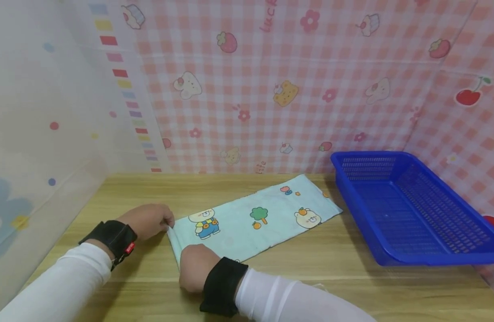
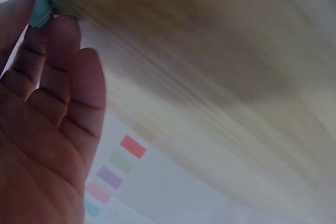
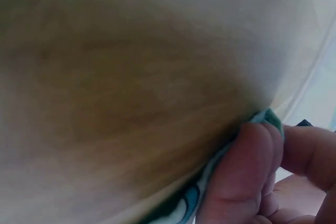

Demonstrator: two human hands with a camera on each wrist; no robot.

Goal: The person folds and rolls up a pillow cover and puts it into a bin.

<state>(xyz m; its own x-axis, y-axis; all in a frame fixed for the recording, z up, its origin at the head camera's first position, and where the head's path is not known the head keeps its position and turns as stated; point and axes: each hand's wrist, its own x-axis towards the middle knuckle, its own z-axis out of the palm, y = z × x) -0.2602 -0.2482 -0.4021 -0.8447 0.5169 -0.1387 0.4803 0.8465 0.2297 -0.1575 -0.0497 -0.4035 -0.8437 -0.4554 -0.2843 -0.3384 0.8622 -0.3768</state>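
Note:
A light mint cloth (image 1: pixel 235 228) printed with bears, a tree and oranges lies as a long folded strip on the wooden table. My left hand (image 1: pixel 148 220) pinches its far left corner; in the left wrist view the thumb and fingers (image 2: pixel 63 45) meet on a bit of the cloth (image 2: pixel 39 11). At the near left corner my right hand (image 1: pixel 198 268) pinches the same short edge. The right wrist view shows that cloth edge (image 3: pixel 270 116) between thumb and finger. The right hand's back hides the near corner in the head view.
A blue plastic basket (image 1: pixel 357 219) with mesh walls stands to the right, near the cloth's right end. Pink checked sheeting (image 1: pixel 251 89) hangs behind the wooden table (image 1: pixel 311 264), and a pale printed sheet (image 1: pixel 37 98) hangs on the left.

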